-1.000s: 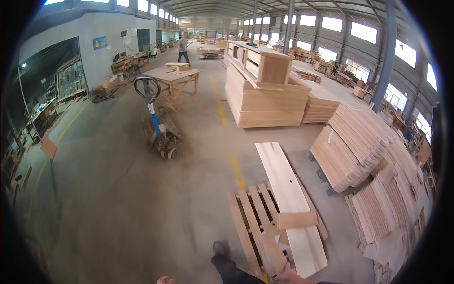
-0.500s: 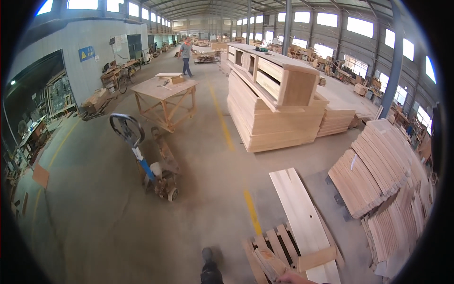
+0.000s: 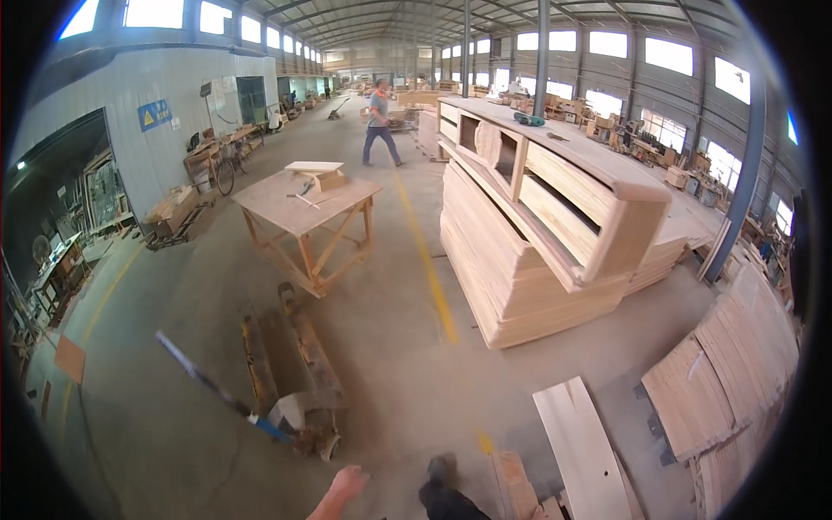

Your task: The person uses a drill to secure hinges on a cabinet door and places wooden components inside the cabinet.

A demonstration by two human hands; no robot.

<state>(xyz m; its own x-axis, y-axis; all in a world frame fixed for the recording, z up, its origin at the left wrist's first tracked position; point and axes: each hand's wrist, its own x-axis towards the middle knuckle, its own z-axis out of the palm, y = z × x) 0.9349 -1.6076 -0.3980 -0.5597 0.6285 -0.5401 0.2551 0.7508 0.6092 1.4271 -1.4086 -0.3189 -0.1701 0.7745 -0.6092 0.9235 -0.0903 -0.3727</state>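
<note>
L hand (image 3: 348,484) is empty; fingers loosely bent, tips pointing up & to the R, palm not clearly shown; its bare forearm slants in from the lower edge, so the hand sits fwd of the wrist, low in view, just L of a dark-trousered leg (image 3: 451,498); R hand isn't visible, so can't tell its grip; wooden piece (image 3: 514,481) shows at the lower edge, R of the leg, partly cut off; pallet truck (image 3: 299,412) stands on the floor ahead of L hand, apart from it; its blue-ended handle tilts up & L, forks point away; pale board (image 3: 585,442) lies R of the wooden piece w/ one round hole; beyond the truck, a wooden table (image 3: 286,204) w/ boards & a small tool on top; yellow line (image 3: 433,282) runs btwn table & panel stack (image 3: 494,269); a long cabinet (image 3: 563,191) rests on the stack, green tool (image 3: 529,119) on its top; farther back, a co-worker (image 3: 379,117) in a grey top, mid-stride.
</note>
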